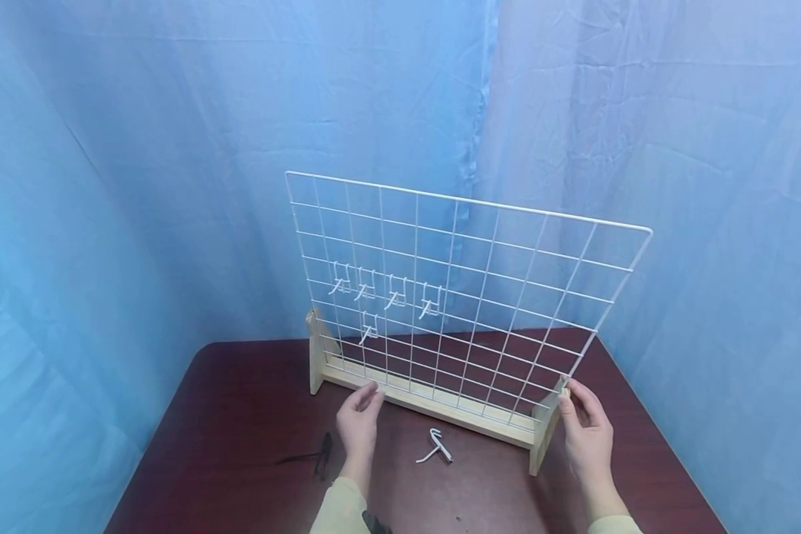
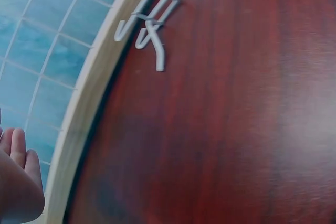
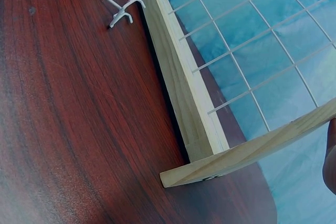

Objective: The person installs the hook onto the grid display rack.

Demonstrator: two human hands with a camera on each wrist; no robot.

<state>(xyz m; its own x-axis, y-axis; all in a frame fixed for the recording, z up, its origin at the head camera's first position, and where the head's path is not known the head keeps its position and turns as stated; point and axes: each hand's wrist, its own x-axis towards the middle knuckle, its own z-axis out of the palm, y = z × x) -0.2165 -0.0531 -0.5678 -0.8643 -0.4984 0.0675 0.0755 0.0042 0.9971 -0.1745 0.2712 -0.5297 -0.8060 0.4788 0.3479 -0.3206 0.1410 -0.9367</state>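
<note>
A white wire grid panel (image 1: 467, 259) stands in a pale wooden stand, its lower edge along the wooden crossbar (image 1: 434, 400). Thumb and fingers of my right hand (image 1: 590, 434) pinch the top of the stand's right side support (image 1: 544, 426); the right wrist view shows this support (image 3: 252, 153) and only a fingertip at the edge. My left hand (image 1: 359, 426) is at the front of the crossbar, left of the middle, fingers loosely bent and fingertips close to the wood. Several white wire hooks (image 1: 395, 298) hang on the grid's left half.
On the dark red-brown table (image 1: 240, 415) a loose white hook (image 1: 438, 447) lies in front of the crossbar. A thin black object (image 1: 322, 456) sits left of my left forearm. Blue curtains (image 1: 240, 111) surround the table's back and sides.
</note>
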